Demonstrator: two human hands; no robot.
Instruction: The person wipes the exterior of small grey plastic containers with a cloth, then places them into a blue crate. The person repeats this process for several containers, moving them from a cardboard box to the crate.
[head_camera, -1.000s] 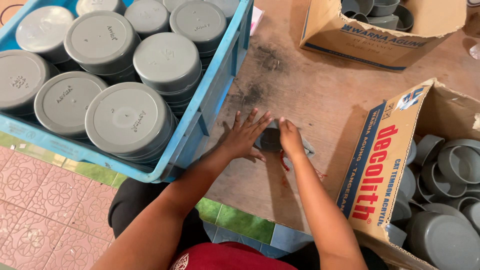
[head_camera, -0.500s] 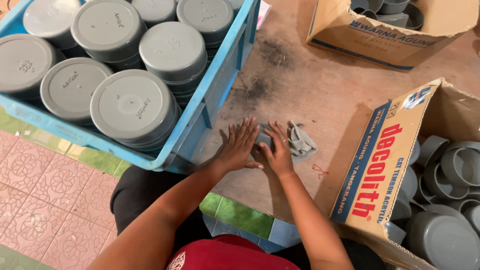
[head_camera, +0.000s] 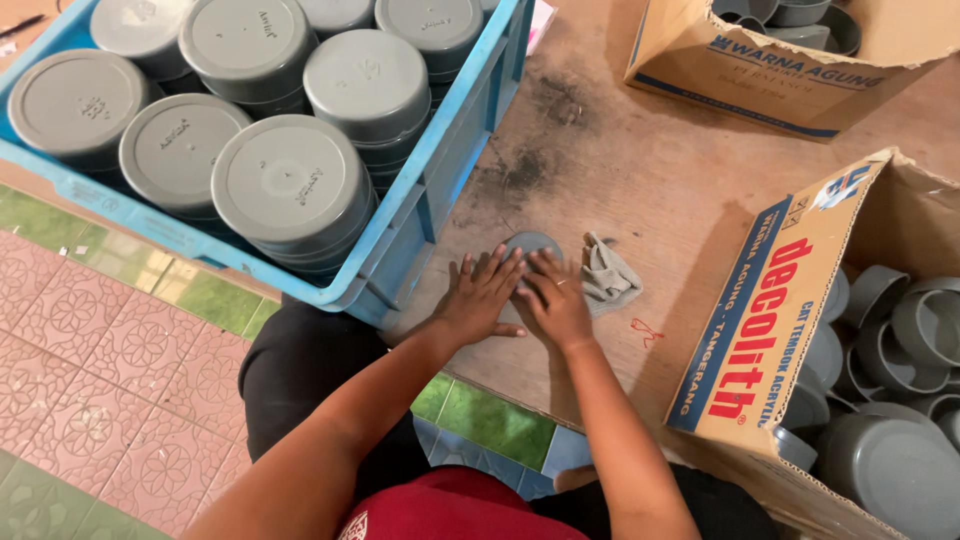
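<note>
A small round grey cap (head_camera: 533, 243) lies flat on the brown wooden table (head_camera: 640, 160), near its front edge. My left hand (head_camera: 483, 296) and my right hand (head_camera: 556, 298) press down on it side by side, fingers spread, covering most of it. Only the cap's far rim shows above my fingertips. A crumpled grey rag (head_camera: 607, 276) lies just right of my right hand, touching the cap's edge.
A blue plastic crate (head_camera: 440, 190) packed with stacked grey round caps overhangs the table at left. An open cardboard box (head_camera: 770, 320) of grey caps stands at right, and another box (head_camera: 760, 70) sits at the back. Patterned floor tiles lie below.
Both hands have stayed pressed on the cap and shifted slightly with it; the rag now lies more clearly uncovered to the right of my right hand.
</note>
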